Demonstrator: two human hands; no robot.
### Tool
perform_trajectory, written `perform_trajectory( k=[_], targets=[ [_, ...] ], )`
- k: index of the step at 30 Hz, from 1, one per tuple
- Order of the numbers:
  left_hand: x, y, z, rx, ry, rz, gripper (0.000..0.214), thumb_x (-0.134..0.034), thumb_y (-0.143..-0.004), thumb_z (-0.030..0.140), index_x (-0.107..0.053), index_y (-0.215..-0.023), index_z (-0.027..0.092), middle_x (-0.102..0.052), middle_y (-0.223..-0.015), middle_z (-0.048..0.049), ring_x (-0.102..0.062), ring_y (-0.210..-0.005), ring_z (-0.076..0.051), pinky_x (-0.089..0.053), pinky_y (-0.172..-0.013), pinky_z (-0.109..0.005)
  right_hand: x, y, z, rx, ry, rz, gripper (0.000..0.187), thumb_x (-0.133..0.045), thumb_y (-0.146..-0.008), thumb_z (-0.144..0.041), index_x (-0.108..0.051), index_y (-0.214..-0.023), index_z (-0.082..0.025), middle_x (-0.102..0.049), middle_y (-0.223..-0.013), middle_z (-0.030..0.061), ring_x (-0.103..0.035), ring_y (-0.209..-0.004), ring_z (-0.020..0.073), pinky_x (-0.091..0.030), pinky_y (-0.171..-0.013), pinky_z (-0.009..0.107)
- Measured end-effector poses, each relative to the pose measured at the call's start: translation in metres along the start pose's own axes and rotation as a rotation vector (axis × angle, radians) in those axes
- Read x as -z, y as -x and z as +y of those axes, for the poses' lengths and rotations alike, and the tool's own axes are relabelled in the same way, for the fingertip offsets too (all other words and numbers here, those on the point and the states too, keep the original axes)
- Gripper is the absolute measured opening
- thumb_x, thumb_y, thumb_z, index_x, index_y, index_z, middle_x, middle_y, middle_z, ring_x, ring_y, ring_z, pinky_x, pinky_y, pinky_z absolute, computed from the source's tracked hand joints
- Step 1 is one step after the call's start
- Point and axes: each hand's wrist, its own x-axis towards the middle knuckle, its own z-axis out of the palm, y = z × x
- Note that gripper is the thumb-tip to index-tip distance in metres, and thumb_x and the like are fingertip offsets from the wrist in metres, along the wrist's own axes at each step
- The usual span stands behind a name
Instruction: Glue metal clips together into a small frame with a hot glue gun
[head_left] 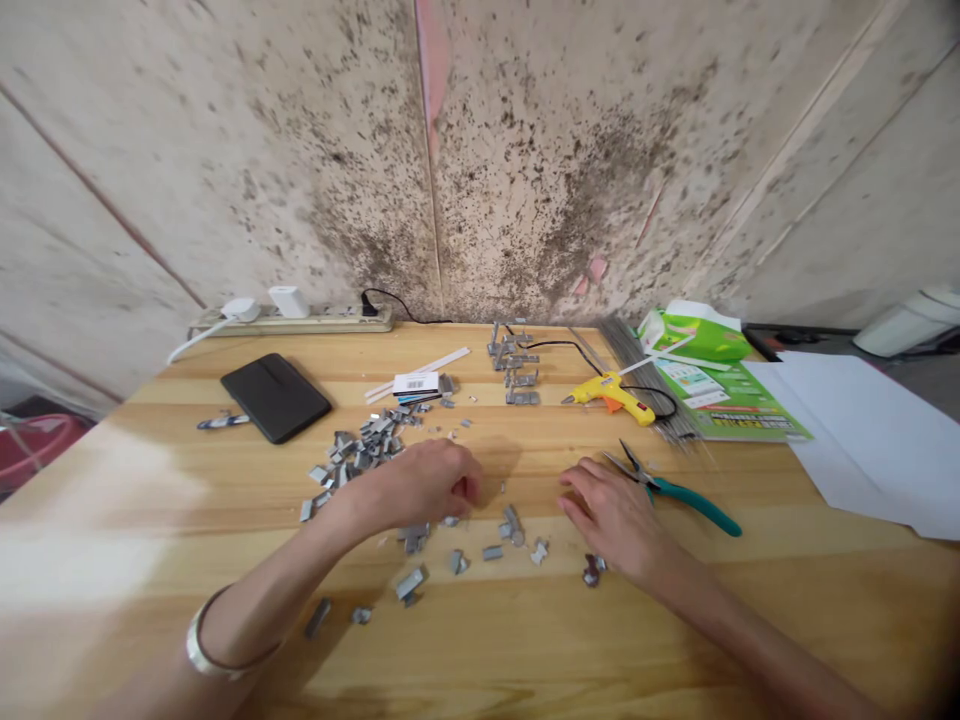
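Note:
My left hand (pixel 431 482) rests on the wooden table (pixel 525 640) with its fingers curled into a pinch; what they hold is too small to make out. It lies over scattered small grey metal clips (pixel 367 445). My right hand (pixel 611 515) lies flat on the table with fingers stretched toward a few loose clips (pixel 514 525). Green-handled pliers (pixel 679 490) lie just right of that hand, not held.
A yellow glue gun (pixel 609 395) and bundled metal wires (pixel 645 375) lie behind the pliers. A black phone (pixel 275 397), a power strip (pixel 300 320), a green booklet (pixel 724 400), a tissue pack (pixel 694 335) and white paper sheets (pixel 870 440) surround the work area.

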Motion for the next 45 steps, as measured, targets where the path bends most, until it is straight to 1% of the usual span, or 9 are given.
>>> perform_trajectory(
  k=[9, 13, 16, 19, 23, 30, 38, 42, 45],
  targets=[
    [0.006, 0.015, 0.010, 0.191, -0.379, -0.029, 0.013, -0.055, -0.063, 0.014, -0.066, -0.063, 0.021, -0.068, -0.070, -0.0073, -0.063, -0.068, -0.026, -0.041, -0.058, -0.032, 0.001, -0.002, -0.001, -0.004, 0.006, -0.037, 0.014, -0.050, -0.085, -0.020, -0.062, -0.091, -0.017, -0.061, -0.093, 0.0067, -0.058, -0.089, 0.0200, -0.041, -0.076, 0.029],
    [-0.008, 0.019, 0.013, 0.217, -0.519, -0.079, 0.018, -0.056, -0.062, 0.008, -0.068, -0.072, 0.016, -0.068, -0.076, -0.0122, -0.064, -0.074, -0.029, -0.044, -0.063, -0.035, 0.001, 0.000, -0.001, 0.017, -0.006, -0.033, 0.016, -0.049, -0.086, -0.022, -0.062, -0.092, -0.016, -0.061, -0.094, 0.0069, -0.057, -0.090, 0.0203, -0.041, -0.077, 0.030],
    [-0.024, 0.030, 0.010, 0.134, -0.676, 0.028, 0.027, -0.046, -0.070, 0.003, -0.067, -0.085, 0.013, -0.066, -0.083, -0.0153, -0.063, -0.080, -0.030, -0.044, -0.068, -0.038, 0.001, 0.003, -0.001, 0.018, -0.010, -0.022, 0.016, -0.050, -0.085, -0.022, -0.062, -0.092, -0.016, -0.061, -0.094, 0.0066, -0.057, -0.088, 0.0204, -0.041, -0.075, 0.030],
    [-0.035, 0.042, 0.000, 0.128, -0.705, 0.037, 0.026, -0.046, -0.075, 0.006, -0.066, -0.089, 0.015, -0.066, -0.087, -0.0156, -0.062, -0.081, -0.030, -0.044, -0.070, -0.041, 0.001, 0.005, -0.001, 0.022, -0.006, 0.006, 0.014, -0.051, -0.083, -0.021, -0.062, -0.090, -0.016, -0.061, -0.094, 0.0066, -0.058, -0.087, 0.0203, -0.041, -0.073, 0.030],
    [-0.029, 0.050, -0.001, 0.226, -0.576, -0.005, 0.025, -0.051, -0.068, 0.007, -0.066, -0.084, 0.018, -0.067, -0.088, -0.0118, -0.063, -0.081, -0.029, -0.044, -0.067, -0.037, 0.002, 0.006, 0.001, 0.034, -0.009, 0.034, 0.012, -0.053, -0.081, -0.021, -0.062, -0.086, -0.017, -0.062, -0.093, 0.0062, -0.058, -0.086, 0.0208, -0.041, -0.072, 0.030],
    [0.001, 0.029, 0.039, 0.163, -0.149, 0.223, 0.015, -0.050, -0.069, 0.016, -0.061, -0.076, 0.022, -0.067, -0.070, -0.0007, -0.060, -0.064, -0.017, -0.039, -0.058, -0.025, 0.004, 0.003, 0.003, 0.045, -0.299, 0.094, 0.013, -0.057, -0.078, -0.019, -0.064, -0.089, -0.018, -0.064, -0.087, 0.0039, -0.058, -0.082, 0.0172, -0.041, -0.072, 0.027],
    [-0.027, -0.050, 0.027, 0.039, 0.307, 0.435, 0.008, -0.057, -0.070, 0.024, -0.059, -0.074, 0.018, -0.062, -0.064, 0.0015, -0.055, -0.059, -0.013, -0.039, -0.054, -0.022, -0.009, -0.013, 0.014, -0.041, -0.902, 0.109, 0.029, -0.058, -0.076, -0.024, -0.058, -0.103, -0.017, -0.061, -0.077, 0.0006, -0.057, -0.069, 0.0133, -0.044, -0.062, 0.025],
    [-0.034, -0.065, 0.021, -0.013, 0.467, 0.535, 0.008, -0.059, -0.072, 0.023, -0.057, -0.078, 0.017, -0.061, -0.068, 0.0018, -0.055, -0.060, -0.013, -0.042, -0.056, -0.023, -0.003, -0.026, 0.013, -0.073, -1.236, 0.006, 0.036, -0.057, -0.079, -0.038, -0.053, -0.107, -0.015, -0.058, -0.076, 0.0000, -0.056, -0.061, 0.0105, -0.046, -0.059, 0.025],
    [-0.038, -0.066, 0.025, -0.046, 0.444, 0.614, 0.006, -0.058, -0.076, 0.022, -0.056, -0.080, 0.018, -0.061, -0.072, 0.0013, -0.056, -0.063, -0.013, -0.044, -0.060, -0.024, 0.001, -0.038, 0.007, -0.068, -1.338, -0.020, 0.036, -0.060, -0.077, -0.045, -0.057, -0.096, -0.015, -0.059, -0.075, 0.0003, -0.055, -0.060, 0.0093, -0.044, -0.056, 0.022]
  ],
)
